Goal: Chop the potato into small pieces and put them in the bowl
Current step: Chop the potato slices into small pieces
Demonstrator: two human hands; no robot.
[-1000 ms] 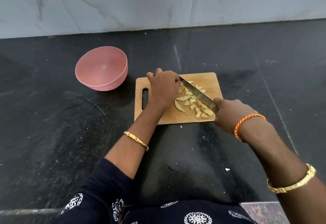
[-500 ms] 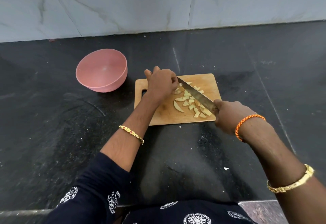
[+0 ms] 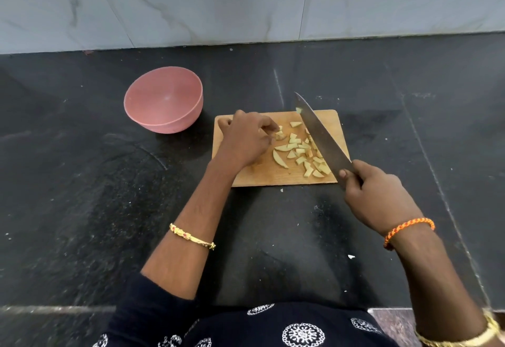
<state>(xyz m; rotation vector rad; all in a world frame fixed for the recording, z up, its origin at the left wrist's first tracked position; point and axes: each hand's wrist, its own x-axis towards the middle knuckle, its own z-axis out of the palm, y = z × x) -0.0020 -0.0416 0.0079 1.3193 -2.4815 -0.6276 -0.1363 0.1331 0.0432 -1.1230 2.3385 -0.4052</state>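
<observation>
My right hand (image 3: 378,196) held the long steel knife (image 3: 322,139). My left hand (image 3: 246,139) pinched a pale potato piece (image 3: 279,135) on the wooden chopping board (image 3: 273,174). The empty pink plastic bowl (image 3: 164,100) sat left, nearer that hand.

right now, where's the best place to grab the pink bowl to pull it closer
Take the pink bowl by its rim on the side facing the cutting board, coming from above with the left hand. It stands upright and looks empty; the rounded wall offers no grip, and the rim is thin enough to pinch.
</observation>
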